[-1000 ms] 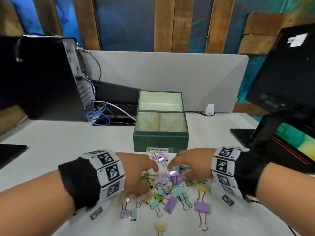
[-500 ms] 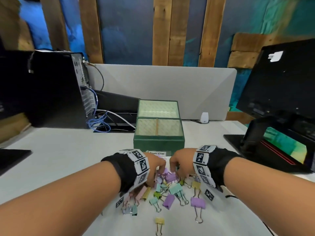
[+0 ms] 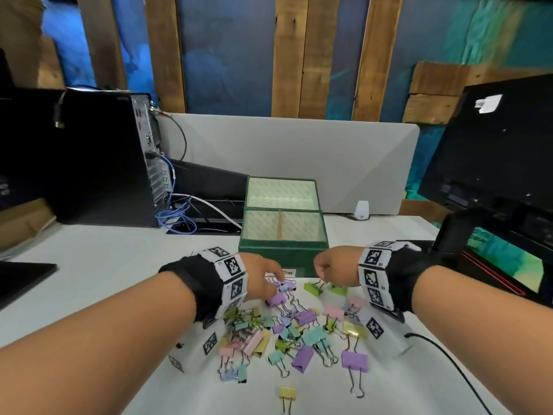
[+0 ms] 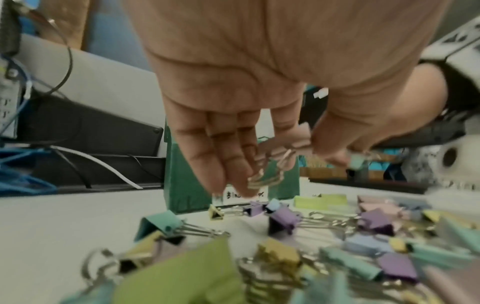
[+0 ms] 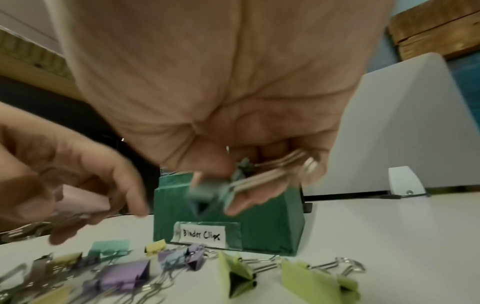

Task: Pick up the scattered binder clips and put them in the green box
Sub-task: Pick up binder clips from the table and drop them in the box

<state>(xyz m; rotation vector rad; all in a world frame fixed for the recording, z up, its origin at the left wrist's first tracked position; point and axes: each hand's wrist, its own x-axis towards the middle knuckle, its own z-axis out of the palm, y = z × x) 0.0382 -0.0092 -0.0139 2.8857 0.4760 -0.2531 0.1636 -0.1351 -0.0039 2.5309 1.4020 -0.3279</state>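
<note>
2 open compartments in green box [image 3: 282, 254], no clips.

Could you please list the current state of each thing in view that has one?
Green fabric-covered box: lid open, inside looks empty.
Left hand: raised, pinching a pink binder clip.
Right hand: raised, gripping a teal binder clip.
Pastel binder clips: scattered on the white table.

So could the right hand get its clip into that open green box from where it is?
Probably yes. The right hand, pinching a teal binder clip, hovers just before the open green box; nothing blocks its open top.
</note>
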